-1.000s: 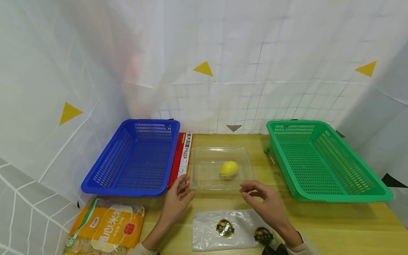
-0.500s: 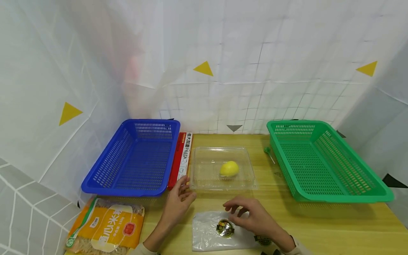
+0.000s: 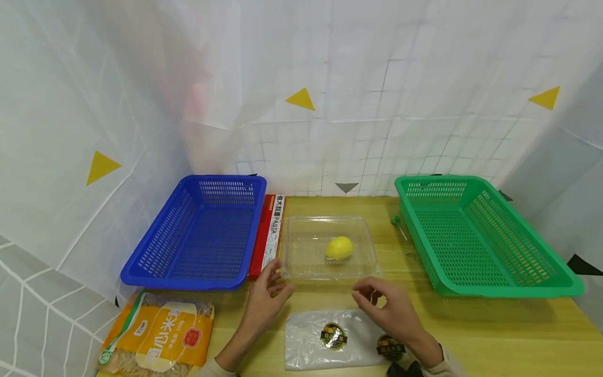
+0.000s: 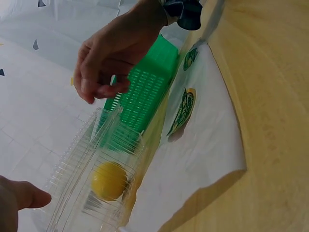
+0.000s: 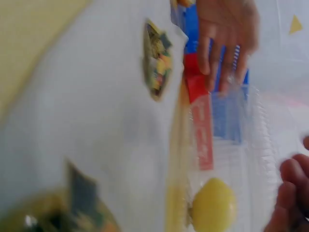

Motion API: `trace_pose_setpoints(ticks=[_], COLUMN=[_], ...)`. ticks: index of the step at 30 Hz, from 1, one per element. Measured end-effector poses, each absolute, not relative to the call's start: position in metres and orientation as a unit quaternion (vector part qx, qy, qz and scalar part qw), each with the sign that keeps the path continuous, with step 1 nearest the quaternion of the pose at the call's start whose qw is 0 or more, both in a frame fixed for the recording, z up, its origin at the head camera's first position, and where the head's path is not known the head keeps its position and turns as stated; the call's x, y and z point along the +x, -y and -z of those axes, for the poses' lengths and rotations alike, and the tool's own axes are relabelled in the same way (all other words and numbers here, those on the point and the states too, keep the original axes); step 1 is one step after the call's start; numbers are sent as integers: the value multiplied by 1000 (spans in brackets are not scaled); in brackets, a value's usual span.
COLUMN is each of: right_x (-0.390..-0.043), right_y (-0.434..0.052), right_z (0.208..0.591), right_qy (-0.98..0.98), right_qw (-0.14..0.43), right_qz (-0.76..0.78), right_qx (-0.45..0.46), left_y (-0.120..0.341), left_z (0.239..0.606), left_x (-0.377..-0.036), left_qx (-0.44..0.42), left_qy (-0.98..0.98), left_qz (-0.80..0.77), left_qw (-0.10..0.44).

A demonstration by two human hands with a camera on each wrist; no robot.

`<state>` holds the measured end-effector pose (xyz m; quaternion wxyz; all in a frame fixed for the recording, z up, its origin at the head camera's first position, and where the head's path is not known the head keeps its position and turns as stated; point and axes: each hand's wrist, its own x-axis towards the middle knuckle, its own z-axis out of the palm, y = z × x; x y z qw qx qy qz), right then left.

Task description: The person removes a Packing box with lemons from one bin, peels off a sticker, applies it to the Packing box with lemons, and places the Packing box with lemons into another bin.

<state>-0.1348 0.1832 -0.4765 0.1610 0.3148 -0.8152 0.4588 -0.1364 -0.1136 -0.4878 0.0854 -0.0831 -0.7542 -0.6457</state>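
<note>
Lemon (image 3: 339, 247) sits in the closed clear clamshell box (image 3: 328, 265), both baskets hold nothing. Left hand (image 3: 266, 303) open, fingertips at the box's corner; right hand (image 3: 391, 309) loosely curled, gripping nothing, just beside its front edge. Box not yet lifted.

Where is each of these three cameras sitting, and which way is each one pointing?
Head: worn on the head, looking forward and down over the table; shows both forearms, the left hand and right hand.
Left wrist: low by the left hand, facing across the clear box toward the green basket; shows the right hand and a left fingertip.
Right wrist: low, blurred, facing the blue basket; shows the left hand and right fingers.
Shared: all three show the lemon.
</note>
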Motion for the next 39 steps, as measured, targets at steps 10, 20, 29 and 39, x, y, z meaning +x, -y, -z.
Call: trace_pose_setpoints(ticks=[10, 20, 29, 39], right_x=[-140, -129, -123, -121], right_y=[-191, -179, -173, -167], right_z=[474, 492, 499, 504], right_qy=[800, 773, 792, 817], right_qw=[252, 84, 53, 28], right_qz=[-474, -449, -388, -352], right_qx=[270, 439, 469, 455], left_y=[115, 115, 115, 88], left_z=[489, 482, 473, 494], left_x=[-134, -130, -106, -92], left_qx=[-82, -15, -60, -264], left_qy=[756, 783, 843, 883], left_qz=[643, 614, 534, 388], left_qw=[88, 102, 38, -4])
